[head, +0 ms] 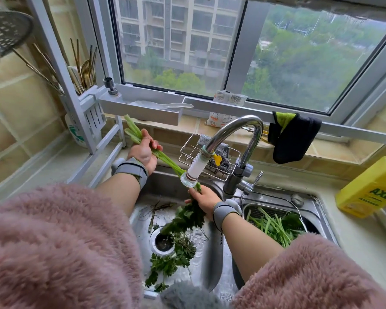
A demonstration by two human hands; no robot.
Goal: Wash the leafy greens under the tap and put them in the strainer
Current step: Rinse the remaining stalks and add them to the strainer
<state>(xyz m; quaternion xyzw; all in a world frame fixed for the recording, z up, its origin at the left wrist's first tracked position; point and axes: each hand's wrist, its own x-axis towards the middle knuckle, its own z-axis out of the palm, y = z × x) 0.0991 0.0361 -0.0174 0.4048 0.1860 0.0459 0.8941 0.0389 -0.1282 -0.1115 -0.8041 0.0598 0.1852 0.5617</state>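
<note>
We are holding the leafy greens (165,157) under the tap (194,172): left hand (144,151) fingers curling round the stalks, right hand (204,200) fingers gripping the leafy end. The strainer (250,207) is sitting in the right basin, touching the sink (212,259) divider, already holding greens.

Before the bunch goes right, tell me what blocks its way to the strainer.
Nothing visible blocks it. Both hands grip the bunch under the tap; the strainer sits open-topped in the right basin, past the person's own right hand.
</note>
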